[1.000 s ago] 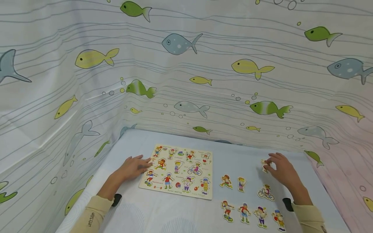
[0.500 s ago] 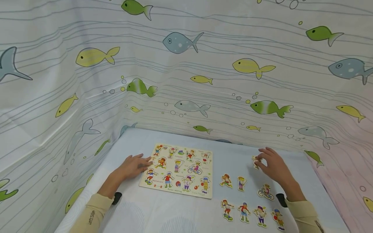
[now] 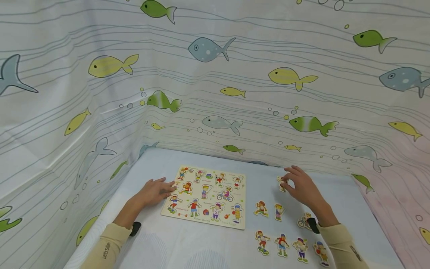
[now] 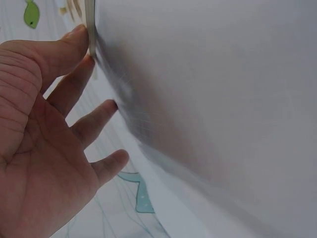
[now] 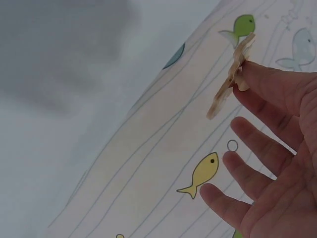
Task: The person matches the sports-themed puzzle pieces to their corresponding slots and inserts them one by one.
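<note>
So the right hand (image 3: 304,186) is up off the table (image 3: 154,164), pinching a small wooden figure piece (image 3: 281,184) between thumb and fingertips. The piece sits just right of the puzzle board (image 3: 205,197), near its far right corner, above the loose pieces. In the right wrist view you see the figure piece (image 5: 231,74) edge-on: it's a thin flat cutout, long axis running diagonally from lower left to upper right, pinched at its upper half by the thumb and index finger, while the other three fingers (image 5: 252,139) are spread out loose and straight below it. Can't make out which figure is printed on it, too small in the head view.

The left hand (image 3: 155,191) lies flat on the table at the left edge of the board, fingers relaxed and extended, tips touching the edge. In the left wrist view the left hand (image 4: 47,144) has its thumb and index tip against the board's thin edge (image 4: 90,25), the rest splayed. Not gripping anything, just resting.

The board lies flat, long side running left to right, with printed kids doing sports in rows. To its right, loose figure pieces lie face up on the table: two (image 3: 268,211) just beside the board, a cyclist (image 3: 304,221) partly hidden by the right wrist, and a row of four (image 3: 290,248) nearer the person

Fish-print curtain (image 3: 215,74) all around
</note>
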{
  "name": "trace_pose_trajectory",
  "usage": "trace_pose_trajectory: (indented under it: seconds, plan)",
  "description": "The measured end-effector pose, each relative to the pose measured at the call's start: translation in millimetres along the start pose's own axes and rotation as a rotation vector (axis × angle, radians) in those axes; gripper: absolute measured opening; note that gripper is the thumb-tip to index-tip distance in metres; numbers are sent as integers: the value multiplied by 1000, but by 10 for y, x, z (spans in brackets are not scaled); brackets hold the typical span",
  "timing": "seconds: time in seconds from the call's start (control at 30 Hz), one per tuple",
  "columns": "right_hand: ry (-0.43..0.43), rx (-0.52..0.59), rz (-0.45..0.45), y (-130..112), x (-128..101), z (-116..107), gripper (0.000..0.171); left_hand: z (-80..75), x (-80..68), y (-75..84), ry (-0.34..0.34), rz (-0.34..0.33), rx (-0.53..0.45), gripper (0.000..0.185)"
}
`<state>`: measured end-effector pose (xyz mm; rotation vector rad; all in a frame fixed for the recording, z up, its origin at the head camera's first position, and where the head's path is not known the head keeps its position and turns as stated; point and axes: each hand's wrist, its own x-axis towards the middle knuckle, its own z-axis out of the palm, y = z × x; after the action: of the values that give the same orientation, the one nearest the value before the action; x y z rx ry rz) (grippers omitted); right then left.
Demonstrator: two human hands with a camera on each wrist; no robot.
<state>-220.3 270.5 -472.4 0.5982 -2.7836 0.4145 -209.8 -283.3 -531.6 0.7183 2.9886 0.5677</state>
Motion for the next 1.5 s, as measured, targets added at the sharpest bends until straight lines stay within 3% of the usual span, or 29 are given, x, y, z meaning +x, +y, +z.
trace_pose_trajectory:
  seconds: [0.77,1.13,1.5]
  plan:
    - [19,35,-107,-357,263,210,10,30,12,-52,-2,-8,9,35]
    - [-6,42,-164,-480,431,413,10,47,16,-78,-3,-15,5,35]
    - [-67,43,-158,-728,581,532,11,44,4,-55,-4,-15,6,34]
